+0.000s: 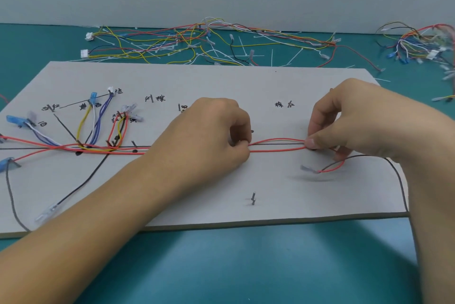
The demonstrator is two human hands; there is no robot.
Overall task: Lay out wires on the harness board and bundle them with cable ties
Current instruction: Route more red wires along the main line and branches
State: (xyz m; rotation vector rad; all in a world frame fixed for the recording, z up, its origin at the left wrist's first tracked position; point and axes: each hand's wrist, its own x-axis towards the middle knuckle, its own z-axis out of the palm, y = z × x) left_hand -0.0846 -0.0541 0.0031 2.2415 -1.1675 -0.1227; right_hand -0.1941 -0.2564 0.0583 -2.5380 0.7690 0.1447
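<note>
A grey harness board (221, 82) lies on the teal table, with pins and handwritten labels. Red wires (275, 141) run along a black line drawn across its middle. My left hand (211, 131) pinches the red wires at the board's centre. To the right, my right hand (344, 116) pinches the same wires between thumb and fingers. A red wire end with a clear terminal (307, 169) curls below my right hand. On the left, yellow, blue, white and red wires (96, 121) loop up to pins with blue terminals.
Loose coloured wires and white cable ties (197, 43) lie in a heap behind the board. Another wire bundle (418, 45) sits at the far right. A black wire (401, 185) trails off the board's right edge. A bare pin (253, 198) stands near the front edge.
</note>
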